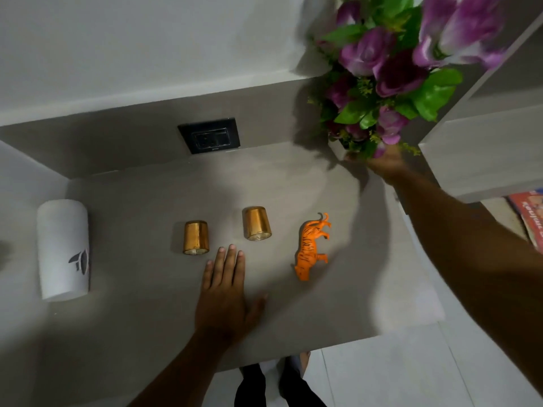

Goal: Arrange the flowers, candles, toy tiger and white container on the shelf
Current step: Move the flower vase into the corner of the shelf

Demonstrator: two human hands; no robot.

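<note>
In the head view, the right hand (pixel 388 164) grips the base of the purple flowers (pixel 390 69), holding the bunch raised at the far right beside the shelf (pixel 482 154). The left hand (pixel 224 284) lies open and flat, palm down, on the grey counter (pixel 141 318), holding nothing. Just beyond its fingertips stand two gold candles (pixel 196 237) (pixel 256 219). The orange toy tiger (pixel 313 248) stands to their right. The white container (pixel 63 249) sits at the far left.
</note>
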